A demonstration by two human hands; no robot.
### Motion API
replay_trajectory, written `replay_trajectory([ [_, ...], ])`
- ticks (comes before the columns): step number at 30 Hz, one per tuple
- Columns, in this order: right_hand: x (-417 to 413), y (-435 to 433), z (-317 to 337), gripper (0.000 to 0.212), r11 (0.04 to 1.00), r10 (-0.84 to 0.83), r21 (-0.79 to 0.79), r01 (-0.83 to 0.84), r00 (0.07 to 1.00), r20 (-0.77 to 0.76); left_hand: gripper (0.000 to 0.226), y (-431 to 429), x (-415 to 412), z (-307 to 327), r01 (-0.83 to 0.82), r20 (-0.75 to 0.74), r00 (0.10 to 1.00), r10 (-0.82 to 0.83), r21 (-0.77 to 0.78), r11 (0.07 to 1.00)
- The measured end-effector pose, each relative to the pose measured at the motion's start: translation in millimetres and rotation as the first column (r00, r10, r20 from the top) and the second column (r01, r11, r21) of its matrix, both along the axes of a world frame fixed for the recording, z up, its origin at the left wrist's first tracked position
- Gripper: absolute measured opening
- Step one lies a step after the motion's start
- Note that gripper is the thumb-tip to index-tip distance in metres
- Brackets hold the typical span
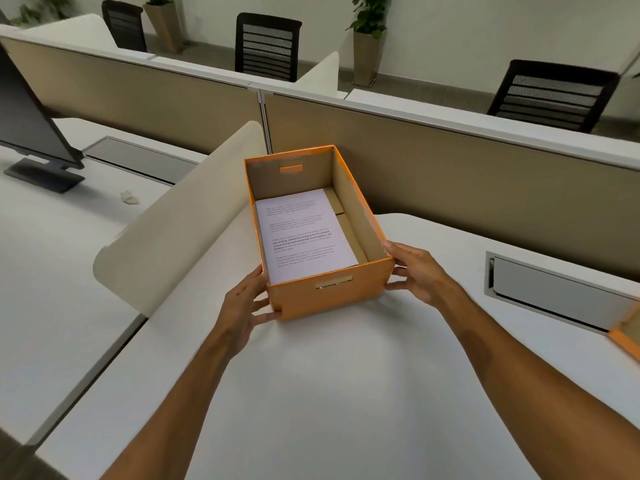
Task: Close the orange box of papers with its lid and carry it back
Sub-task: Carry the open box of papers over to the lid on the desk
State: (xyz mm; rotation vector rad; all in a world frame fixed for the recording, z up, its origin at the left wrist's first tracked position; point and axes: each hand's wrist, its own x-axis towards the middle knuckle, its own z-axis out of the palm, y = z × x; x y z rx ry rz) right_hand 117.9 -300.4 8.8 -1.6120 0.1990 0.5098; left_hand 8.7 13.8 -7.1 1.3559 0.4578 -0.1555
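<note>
Still unlidded, the orange box (pixel 329 296) sits clasped at its near corners by both hands, left hand (pixel 247 303) and right hand (pixel 417 271); the lid (pixel 625 341) overhanging the tabletop (pixel 329 393) edge could slip off.

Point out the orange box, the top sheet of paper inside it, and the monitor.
orange box (pixel 329 299): head view, on its near outer wall.
top sheet of paper (pixel 304 233): head view, middle of the printed page.
monitor (pixel 27 126): head view, on its dark back panel.
</note>
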Motion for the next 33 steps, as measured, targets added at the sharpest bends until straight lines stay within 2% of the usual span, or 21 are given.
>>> replay_trajectory([
  [13, -92.6, -73.0, 34.5, 0.046, 0.988, -0.150, 0.039, 0.147, 0.986, 0.075, 0.047, -46.3, -40.2, 33.8, 0.130, 0.010, 0.991, -0.131, 0.034, 0.991],
  [27, -281.2, -206.2, 39.7, 0.044, 0.939, -0.342, 0.059, 0.337, 0.933, 0.111, 0.051, -171.5, -158.7, 39.1, 0.310, 0.019, 0.950, -0.312, 0.069, 0.948],
  [33, -379.0, -249.9, 29.2, 0.042, 0.904, -0.427, 0.091, 0.419, 0.898, 0.104, 0.048, -217.8, -228.1, 36.3, 0.383, -0.018, 0.921, -0.388, 0.213, 0.899],
])
